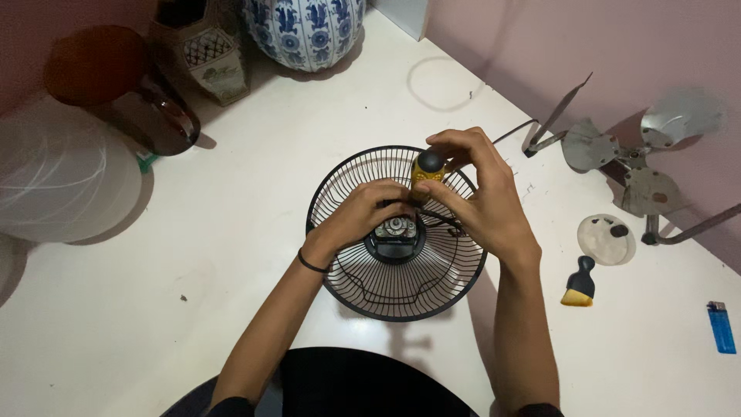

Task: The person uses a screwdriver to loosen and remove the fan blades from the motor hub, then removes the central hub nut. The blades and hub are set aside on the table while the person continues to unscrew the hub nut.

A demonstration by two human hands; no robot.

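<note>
Wrists come first, low in my view, both reaching up over the near rim of the black wire fan guard (351,289), which lies dish-up on the white table (231,232). At its centre sits the motor hub (396,230), its metal top exposed. My left hand (361,216) is curled down beside the hub, fingertips closed on something small there; what exactly, I cannot tell, since my own knuckles hide it. My right hand (478,197) is wrapped shut around the yellow-and-black screwdriver (428,167), held upright with its tip going down toward the hub.

As I judge it, the risk is a slip: if the tip rides out of its seat, it could jab my left fingertips, which sit right beside it. The guard rests loose on the table, so a hard twist could also spin or tip it.

Farther right lie a small black-and-yellow brush (580,284), a blue lighter (721,327), a round clear cap (607,239) and the metal fan blades (633,150); a dropped screw could roll among them.
</note>
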